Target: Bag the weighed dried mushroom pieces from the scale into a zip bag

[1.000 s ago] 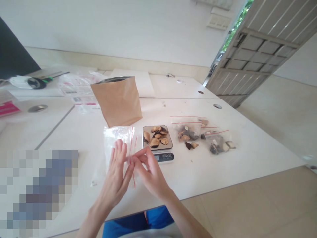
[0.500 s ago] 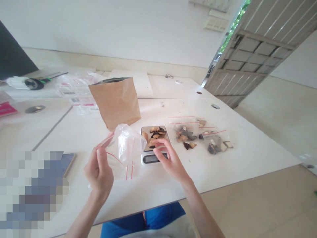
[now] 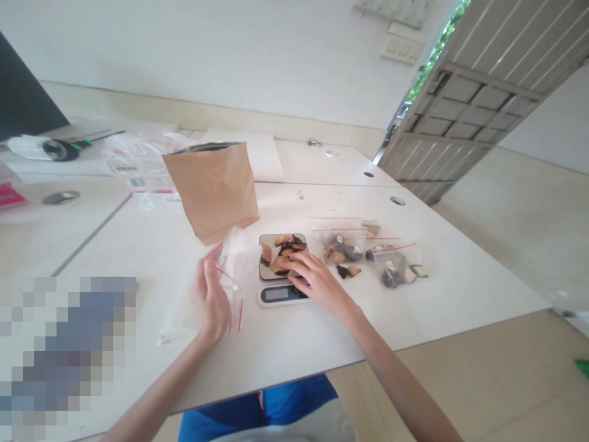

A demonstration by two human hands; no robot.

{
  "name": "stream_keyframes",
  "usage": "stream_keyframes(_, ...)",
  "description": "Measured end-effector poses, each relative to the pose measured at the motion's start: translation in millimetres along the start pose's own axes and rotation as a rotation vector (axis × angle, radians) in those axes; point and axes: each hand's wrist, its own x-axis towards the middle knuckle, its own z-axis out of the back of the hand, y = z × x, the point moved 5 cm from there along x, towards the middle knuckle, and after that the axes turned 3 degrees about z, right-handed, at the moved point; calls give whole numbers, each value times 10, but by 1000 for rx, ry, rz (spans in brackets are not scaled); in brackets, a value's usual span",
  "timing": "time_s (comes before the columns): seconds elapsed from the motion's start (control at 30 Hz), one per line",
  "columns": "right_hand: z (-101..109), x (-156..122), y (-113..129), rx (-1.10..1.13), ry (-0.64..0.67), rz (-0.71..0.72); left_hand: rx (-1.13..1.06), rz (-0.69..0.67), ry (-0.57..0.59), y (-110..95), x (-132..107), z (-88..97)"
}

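My left hand grips the edge of a clear zip bag with red-striped seals, and the bag hangs limp and looks empty. My right hand reaches over a digital kitchen scale, with its fingertips at the tray's front edge beside dried brown and black pieces. Those fingers hide the scale's front right corner. To the right lie two filled zip bags of similar pieces. A kraft paper bag stands upright behind my left hand.
Printed plastic packets lie behind the paper bag on the white table. A dark screen stands at the far left. A blurred patch covers the lower left. The table's front edge runs below my arms, with a door at the back right.
Over the last second my right hand let go of the zip bag and moved to the scale. My left hand carried the bag lower and nearer the scale.
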Motion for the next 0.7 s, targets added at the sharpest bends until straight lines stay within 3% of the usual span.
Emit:
stream_keyframes(0.17, -40, -73, -54, 51, -57, -16, -47, 128, -66, 9, -127, -54)
stream_keyframes(0.4, 17, -76, -85, 211, -184, -51, -179, 134, -43, -2, -154, -106)
stream_keyframes(0.57, 172, 142, -62, 313, -252, -132, -95, 84, -10, 81, -142, -117)
stream_keyframes(0.7, 323, 444, 149, 450, -315, -93, -90, 70, -7, 125, -140, -128)
